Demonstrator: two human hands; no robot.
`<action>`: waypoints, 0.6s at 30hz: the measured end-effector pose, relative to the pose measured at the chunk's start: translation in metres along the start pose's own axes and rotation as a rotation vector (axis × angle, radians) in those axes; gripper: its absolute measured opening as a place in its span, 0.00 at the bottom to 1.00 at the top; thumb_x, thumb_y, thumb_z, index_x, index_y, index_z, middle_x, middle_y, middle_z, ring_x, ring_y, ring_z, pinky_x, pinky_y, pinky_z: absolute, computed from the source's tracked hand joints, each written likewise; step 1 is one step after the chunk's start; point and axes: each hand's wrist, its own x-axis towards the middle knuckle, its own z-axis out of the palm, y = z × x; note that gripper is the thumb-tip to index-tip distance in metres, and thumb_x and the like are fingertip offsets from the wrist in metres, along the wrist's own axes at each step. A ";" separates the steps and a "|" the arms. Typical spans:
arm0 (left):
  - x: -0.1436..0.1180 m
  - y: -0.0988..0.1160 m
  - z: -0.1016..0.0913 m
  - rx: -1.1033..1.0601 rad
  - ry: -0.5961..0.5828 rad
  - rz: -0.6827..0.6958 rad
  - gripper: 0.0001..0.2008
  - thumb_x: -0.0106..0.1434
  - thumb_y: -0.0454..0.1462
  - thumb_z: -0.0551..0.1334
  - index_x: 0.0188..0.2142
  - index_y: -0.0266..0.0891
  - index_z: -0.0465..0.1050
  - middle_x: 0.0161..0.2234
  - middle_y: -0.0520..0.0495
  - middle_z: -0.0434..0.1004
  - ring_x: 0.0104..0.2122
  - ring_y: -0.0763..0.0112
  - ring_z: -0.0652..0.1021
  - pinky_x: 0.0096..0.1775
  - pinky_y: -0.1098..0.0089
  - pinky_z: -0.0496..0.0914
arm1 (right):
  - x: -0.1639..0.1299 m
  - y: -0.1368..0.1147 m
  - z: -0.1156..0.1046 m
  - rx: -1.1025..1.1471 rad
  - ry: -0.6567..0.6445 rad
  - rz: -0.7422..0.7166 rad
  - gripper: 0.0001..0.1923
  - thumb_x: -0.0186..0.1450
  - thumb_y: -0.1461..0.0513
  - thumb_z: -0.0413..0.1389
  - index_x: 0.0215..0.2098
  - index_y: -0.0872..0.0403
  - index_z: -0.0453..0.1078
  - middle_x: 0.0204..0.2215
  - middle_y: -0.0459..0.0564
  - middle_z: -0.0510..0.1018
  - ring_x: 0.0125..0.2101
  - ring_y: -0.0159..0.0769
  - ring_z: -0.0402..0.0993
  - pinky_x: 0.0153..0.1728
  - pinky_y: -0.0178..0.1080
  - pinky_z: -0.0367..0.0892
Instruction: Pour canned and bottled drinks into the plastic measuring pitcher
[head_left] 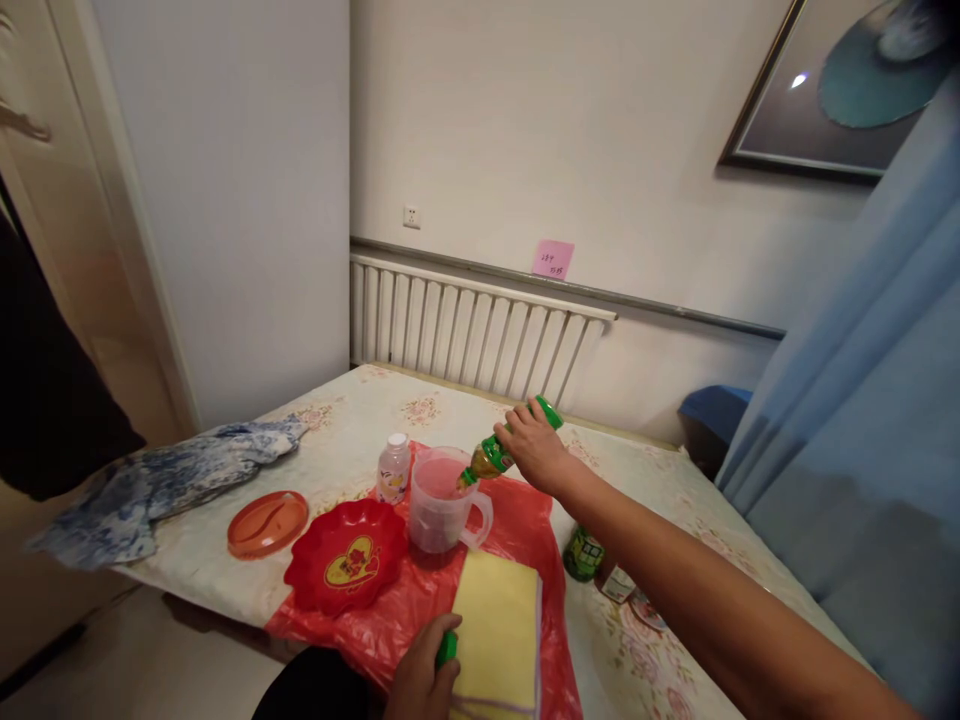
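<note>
My right hand [537, 446] grips a green bottle [498, 452] tilted mouth-down over a clear plastic pitcher [442, 502] that has a pinkish tint inside. The pitcher stands on a red plastic sheet [517, 520] on the table. My left hand [421, 676] rests at the near table edge, closed on a small green cap [446, 648]. It lies next to a stack of yellow cloths [498, 628].
A red heart-patterned dish [346, 556], an orange lid [268, 522] and a small white-capped bottle [393, 467] sit left of the pitcher. A blue patterned cloth [157, 482] lies at the table's left. Cans [583, 553] lie under my right forearm. A radiator [472, 330] lines the wall.
</note>
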 end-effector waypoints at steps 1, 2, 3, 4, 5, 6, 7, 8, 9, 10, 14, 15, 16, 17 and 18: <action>0.000 -0.003 0.002 -0.011 0.018 -0.010 0.25 0.53 0.38 0.55 0.50 0.35 0.69 0.52 0.38 0.74 0.53 0.57 0.73 0.55 0.58 0.66 | 0.001 -0.001 -0.001 -0.007 0.007 -0.018 0.12 0.64 0.64 0.54 0.45 0.57 0.70 0.43 0.60 0.73 0.49 0.51 0.62 0.60 0.57 0.39; 0.001 -0.005 0.004 -0.022 0.035 -0.018 0.25 0.53 0.38 0.55 0.51 0.35 0.69 0.52 0.38 0.74 0.53 0.57 0.73 0.56 0.58 0.66 | 0.002 -0.001 -0.003 -0.015 0.013 -0.035 0.12 0.64 0.64 0.54 0.46 0.57 0.70 0.43 0.60 0.73 0.49 0.52 0.62 0.60 0.57 0.39; 0.001 -0.007 0.006 -0.034 0.049 -0.026 0.25 0.52 0.38 0.55 0.50 0.35 0.69 0.51 0.38 0.75 0.52 0.57 0.74 0.55 0.59 0.66 | 0.004 -0.002 -0.004 -0.024 0.019 -0.049 0.12 0.64 0.64 0.54 0.46 0.57 0.70 0.43 0.60 0.73 0.50 0.52 0.62 0.60 0.58 0.40; 0.002 -0.009 0.007 -0.047 0.059 -0.031 0.24 0.52 0.38 0.56 0.50 0.35 0.69 0.50 0.39 0.76 0.52 0.57 0.74 0.55 0.59 0.66 | 0.005 -0.003 -0.005 -0.035 0.026 -0.062 0.12 0.64 0.64 0.54 0.45 0.58 0.70 0.44 0.60 0.73 0.50 0.53 0.62 0.60 0.58 0.40; 0.002 -0.009 0.008 -0.061 0.063 -0.035 0.23 0.52 0.38 0.56 0.49 0.36 0.69 0.48 0.40 0.76 0.51 0.58 0.75 0.53 0.60 0.67 | 0.006 -0.003 -0.005 -0.046 0.032 -0.073 0.11 0.65 0.64 0.53 0.45 0.58 0.70 0.44 0.60 0.73 0.50 0.53 0.61 0.60 0.58 0.40; 0.002 -0.009 0.008 -0.074 0.062 -0.039 0.22 0.52 0.38 0.57 0.48 0.37 0.69 0.47 0.41 0.77 0.50 0.58 0.76 0.52 0.62 0.68 | 0.007 -0.004 -0.006 -0.053 0.039 -0.081 0.11 0.65 0.64 0.52 0.45 0.58 0.70 0.44 0.60 0.73 0.50 0.53 0.62 0.60 0.57 0.40; 0.001 -0.007 0.008 -0.085 0.058 -0.043 0.21 0.52 0.38 0.57 0.47 0.38 0.69 0.45 0.42 0.78 0.49 0.59 0.76 0.51 0.63 0.69 | 0.009 -0.005 -0.006 -0.056 0.044 -0.087 0.11 0.65 0.65 0.52 0.44 0.58 0.71 0.43 0.60 0.73 0.50 0.52 0.62 0.61 0.57 0.40; 0.001 -0.006 0.007 -0.093 0.050 -0.048 0.20 0.53 0.38 0.58 0.46 0.38 0.70 0.44 0.44 0.79 0.48 0.59 0.77 0.49 0.64 0.70 | 0.010 -0.006 -0.006 -0.055 0.048 -0.092 0.11 0.65 0.66 0.51 0.44 0.58 0.71 0.42 0.60 0.73 0.50 0.51 0.62 0.61 0.57 0.39; 0.000 -0.003 0.006 -0.098 0.042 -0.051 0.19 0.53 0.38 0.58 0.45 0.39 0.69 0.42 0.44 0.79 0.47 0.60 0.77 0.48 0.65 0.70 | 0.011 -0.006 -0.006 -0.057 0.053 -0.096 0.11 0.66 0.66 0.50 0.44 0.57 0.71 0.42 0.59 0.73 0.49 0.50 0.62 0.61 0.57 0.39; 0.000 -0.001 0.005 -0.102 0.030 -0.052 0.18 0.53 0.38 0.58 0.45 0.39 0.69 0.41 0.45 0.79 0.45 0.60 0.77 0.47 0.65 0.70 | 0.012 -0.007 -0.006 -0.064 0.057 -0.102 0.11 0.66 0.66 0.50 0.43 0.57 0.71 0.41 0.59 0.74 0.49 0.50 0.63 0.61 0.57 0.39; -0.001 0.004 0.003 -0.098 -0.024 -0.045 0.17 0.54 0.38 0.57 0.44 0.38 0.68 0.38 0.46 0.78 0.40 0.63 0.78 0.43 0.68 0.70 | 0.013 -0.007 -0.006 -0.117 0.075 -0.121 0.11 0.67 0.65 0.49 0.43 0.57 0.72 0.40 0.58 0.74 0.48 0.51 0.63 0.61 0.57 0.40; -0.001 0.005 0.003 -0.095 -0.032 -0.045 0.17 0.54 0.38 0.57 0.44 0.38 0.68 0.38 0.47 0.78 0.39 0.63 0.78 0.43 0.69 0.70 | 0.013 -0.007 -0.007 -0.123 0.079 -0.125 0.11 0.67 0.65 0.49 0.42 0.58 0.72 0.40 0.59 0.74 0.49 0.51 0.63 0.61 0.57 0.40; -0.001 0.005 0.003 -0.093 -0.038 -0.045 0.17 0.54 0.38 0.57 0.44 0.38 0.68 0.37 0.47 0.78 0.38 0.64 0.78 0.42 0.69 0.70 | 0.013 -0.007 -0.007 -0.126 0.082 -0.128 0.11 0.67 0.65 0.50 0.42 0.58 0.72 0.40 0.59 0.74 0.49 0.51 0.63 0.61 0.57 0.40; -0.001 0.006 0.003 -0.091 -0.040 -0.044 0.17 0.54 0.38 0.57 0.44 0.38 0.68 0.37 0.47 0.78 0.37 0.64 0.78 0.41 0.69 0.69 | 0.013 -0.007 -0.007 -0.131 0.086 -0.130 0.11 0.66 0.65 0.50 0.42 0.58 0.72 0.40 0.59 0.74 0.49 0.51 0.63 0.61 0.57 0.40; -0.002 0.006 0.003 -0.091 -0.043 -0.044 0.17 0.54 0.38 0.57 0.44 0.38 0.68 0.36 0.48 0.78 0.37 0.63 0.77 0.41 0.69 0.69 | 0.013 -0.006 -0.007 -0.137 0.087 -0.132 0.11 0.66 0.65 0.50 0.42 0.59 0.72 0.40 0.59 0.74 0.48 0.52 0.64 0.61 0.57 0.40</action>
